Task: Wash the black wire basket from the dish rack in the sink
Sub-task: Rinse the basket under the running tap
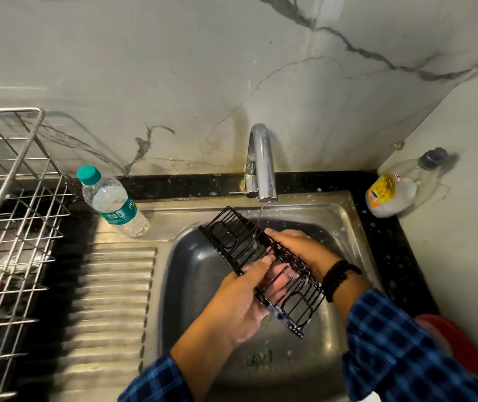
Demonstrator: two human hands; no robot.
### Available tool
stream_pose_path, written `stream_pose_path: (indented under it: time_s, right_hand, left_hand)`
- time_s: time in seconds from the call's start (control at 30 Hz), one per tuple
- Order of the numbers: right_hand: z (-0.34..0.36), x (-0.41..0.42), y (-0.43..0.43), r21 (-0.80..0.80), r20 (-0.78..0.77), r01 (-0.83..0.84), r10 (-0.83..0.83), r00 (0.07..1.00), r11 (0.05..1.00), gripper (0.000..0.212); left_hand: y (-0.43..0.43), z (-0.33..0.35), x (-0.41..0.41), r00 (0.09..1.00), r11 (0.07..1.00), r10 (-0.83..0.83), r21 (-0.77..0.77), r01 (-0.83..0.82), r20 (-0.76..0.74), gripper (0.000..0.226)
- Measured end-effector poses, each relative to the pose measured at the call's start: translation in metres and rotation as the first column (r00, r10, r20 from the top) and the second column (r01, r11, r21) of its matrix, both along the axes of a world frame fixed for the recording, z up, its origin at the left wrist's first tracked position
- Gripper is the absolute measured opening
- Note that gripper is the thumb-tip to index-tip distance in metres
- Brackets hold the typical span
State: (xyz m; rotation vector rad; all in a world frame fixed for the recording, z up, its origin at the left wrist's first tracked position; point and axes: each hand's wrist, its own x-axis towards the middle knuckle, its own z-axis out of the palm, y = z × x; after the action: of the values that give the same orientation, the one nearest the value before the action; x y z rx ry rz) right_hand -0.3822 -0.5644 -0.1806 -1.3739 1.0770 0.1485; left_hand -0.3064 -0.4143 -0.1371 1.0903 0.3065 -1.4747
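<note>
The left hand [239,303] grips the near end of the black wire basket [256,264] from below; the right hand [298,246] clasps its far side, holding it over the sink [345,216]; rubbing looks under way, and next it needs turning under the tap [262,166], whose thin stream runs; green scraps [258,358] lie in the basin; on the counter [388,248], the water bottle [110,200] seems partly full; the dish rack [8,216] stands left.

Grey-veined marble wall [173,68] meets a black stone counter [382,227], evenly lit from overhead.
</note>
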Motion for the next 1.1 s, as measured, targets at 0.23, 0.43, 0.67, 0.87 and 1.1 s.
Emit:
stream_pose_path:
  time_s: [0.23,0.43,0.67,0.87,1.1]
  right_hand:
    - [0.034,-0.008,-0.005,-0.203,0.24,-0.068,0.117,0.964,0.977,0.043]
    - [0.028,-0.004,0.018,-0.678,0.245,0.005,0.22,0.944,0.735,0.031]
    - [-0.007,-0.033,0.019,-0.836,-0.113,-0.364,0.52,0.847,0.412,0.073]
    - [-0.012,-0.04,0.016,-0.836,-0.155,-0.384,0.504,0.85,0.391,0.059]
    - [-0.006,-0.011,0.01,-0.88,-0.217,-0.336,0.344,0.913,0.335,0.057]
  left_hand:
    - [-0.037,-0.01,-0.013,0.927,0.93,0.367,0.006,-0.368,-0.08,0.034]
    - [-0.053,-0.013,-0.002,0.865,0.875,0.452,-0.081,-0.477,-0.217,0.047]
    - [-0.048,-0.015,0.007,0.893,0.907,0.42,0.047,-0.418,-0.161,0.037]
    - [-0.04,-0.013,0.012,0.977,0.973,0.212,0.097,-0.208,-0.032,0.024]
    - [0.003,-0.018,0.034,0.042,0.907,-0.357,0.336,0.254,0.933,0.016]
